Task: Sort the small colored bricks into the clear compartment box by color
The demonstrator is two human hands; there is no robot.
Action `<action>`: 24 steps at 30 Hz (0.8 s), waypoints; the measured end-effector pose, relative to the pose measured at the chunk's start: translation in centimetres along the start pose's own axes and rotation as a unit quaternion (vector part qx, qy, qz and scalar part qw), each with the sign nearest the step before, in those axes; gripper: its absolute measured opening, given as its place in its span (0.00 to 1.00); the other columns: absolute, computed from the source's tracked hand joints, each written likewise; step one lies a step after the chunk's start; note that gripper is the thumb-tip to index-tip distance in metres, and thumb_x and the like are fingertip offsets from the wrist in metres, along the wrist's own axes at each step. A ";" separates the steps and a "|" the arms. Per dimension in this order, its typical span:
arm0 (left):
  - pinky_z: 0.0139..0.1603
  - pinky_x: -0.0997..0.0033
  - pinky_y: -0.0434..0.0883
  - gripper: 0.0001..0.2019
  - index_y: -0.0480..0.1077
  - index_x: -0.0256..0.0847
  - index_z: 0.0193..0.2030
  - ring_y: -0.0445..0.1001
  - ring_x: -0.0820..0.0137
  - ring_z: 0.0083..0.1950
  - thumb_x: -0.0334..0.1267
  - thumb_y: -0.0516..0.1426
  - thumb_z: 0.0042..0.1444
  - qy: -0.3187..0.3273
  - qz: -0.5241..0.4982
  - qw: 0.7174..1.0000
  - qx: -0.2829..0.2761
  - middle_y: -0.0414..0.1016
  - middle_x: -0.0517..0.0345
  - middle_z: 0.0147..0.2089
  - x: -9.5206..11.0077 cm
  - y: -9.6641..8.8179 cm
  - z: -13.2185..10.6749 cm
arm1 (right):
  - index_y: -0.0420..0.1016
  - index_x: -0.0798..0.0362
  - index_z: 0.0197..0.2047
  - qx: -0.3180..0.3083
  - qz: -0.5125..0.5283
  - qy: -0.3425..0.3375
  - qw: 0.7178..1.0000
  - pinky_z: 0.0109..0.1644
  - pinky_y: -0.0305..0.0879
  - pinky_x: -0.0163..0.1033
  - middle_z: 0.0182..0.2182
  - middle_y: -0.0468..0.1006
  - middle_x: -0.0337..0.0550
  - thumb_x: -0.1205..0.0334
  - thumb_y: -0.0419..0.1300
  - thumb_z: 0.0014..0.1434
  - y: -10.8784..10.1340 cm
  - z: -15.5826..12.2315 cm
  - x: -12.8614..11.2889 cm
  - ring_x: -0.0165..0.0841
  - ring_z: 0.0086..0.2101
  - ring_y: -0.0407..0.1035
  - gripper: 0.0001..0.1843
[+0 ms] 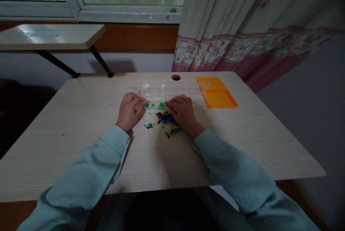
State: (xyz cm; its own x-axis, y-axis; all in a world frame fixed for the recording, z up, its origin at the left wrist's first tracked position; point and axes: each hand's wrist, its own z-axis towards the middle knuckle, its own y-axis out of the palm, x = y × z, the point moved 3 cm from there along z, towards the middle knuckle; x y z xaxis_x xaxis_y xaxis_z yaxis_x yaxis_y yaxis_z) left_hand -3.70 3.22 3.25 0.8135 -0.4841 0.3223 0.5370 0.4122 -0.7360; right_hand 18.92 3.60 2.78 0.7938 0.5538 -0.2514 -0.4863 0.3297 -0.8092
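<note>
A clear plastic compartment box (176, 90) lies on the table, with small green bricks (161, 105) in its near compartment. My left hand (130, 111) is at the left side of that compartment, thumb and fingers pinched together by the green pieces. From the right, my right hand (184, 113) reaches to the same compartment, its fingertips also pinched, close to the green bricks. What either pinch holds is too small to make out. Just in front of the box is a pile of brown and blue small bricks (164, 117), partly behind my right hand.
Smaller groups of mixed bricks (150, 126) and more loose bricks (174, 132) lie nearer me. An orange tray (223, 98) sits at the right, beside the box. Behind are a cable hole (176, 77), a raised shelf (67, 38) on black legs and a curtain (215, 26).
</note>
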 end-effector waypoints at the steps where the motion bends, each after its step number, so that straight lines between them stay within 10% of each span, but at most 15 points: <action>1: 0.47 0.60 0.65 0.12 0.75 0.40 0.42 0.66 0.63 0.44 0.43 0.53 0.65 0.020 -0.007 1.000 -0.014 0.67 0.52 0.39 0.1 -0.2 0.0 | 0.80 0.49 0.40 0.002 0.002 0.003 1.000 0.51 0.53 0.45 0.38 0.79 0.44 0.56 0.53 0.67 0.0 0.0 0.1 0.38 0.44 0.64 0.14; 11: 0.50 0.62 0.63 0.16 0.76 0.45 0.38 0.67 0.62 0.47 0.55 0.61 0.55 0.192 -0.052 0.949 -0.244 0.70 0.52 0.44 1.6 -1.2 -1.0 | 0.81 0.50 0.40 -0.030 0.064 -0.004 0.997 0.50 0.57 0.44 0.37 0.79 0.45 0.59 0.58 0.64 -2.0 -0.1 1.6 0.36 0.41 0.67 0.11; 17: 0.48 0.63 0.63 0.14 0.75 0.44 0.38 0.67 0.63 0.46 0.52 0.59 0.58 0.201 -0.029 0.943 -0.265 0.71 0.53 0.42 1.8 -0.9 -1.1 | 0.75 0.48 0.54 -0.299 0.170 -0.039 0.938 0.39 0.63 0.36 0.38 0.76 0.41 0.58 0.66 0.56 -3.7 -0.9 0.5 0.31 0.34 0.68 0.22; 24: 0.46 0.63 0.62 0.15 0.73 0.42 0.39 0.66 0.63 0.45 0.51 0.54 0.63 0.207 0.013 0.951 -0.228 0.70 0.53 0.40 2.7 0.7 -1.3 | 0.68 0.54 0.56 -0.335 0.140 -0.020 0.932 0.46 0.65 0.40 0.48 0.74 0.50 0.55 0.71 0.49 -2.6 -2.4 -0.9 0.38 0.43 0.69 0.33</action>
State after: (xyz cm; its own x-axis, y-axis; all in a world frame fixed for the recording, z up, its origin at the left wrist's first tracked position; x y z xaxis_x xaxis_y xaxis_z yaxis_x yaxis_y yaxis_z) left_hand -1.40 1.21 2.88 0.6168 -0.7797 0.1076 0.2874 0.0958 -0.9530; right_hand 20.34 0.39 3.79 0.6486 0.5792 -0.4938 -0.3252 -0.3757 -0.8678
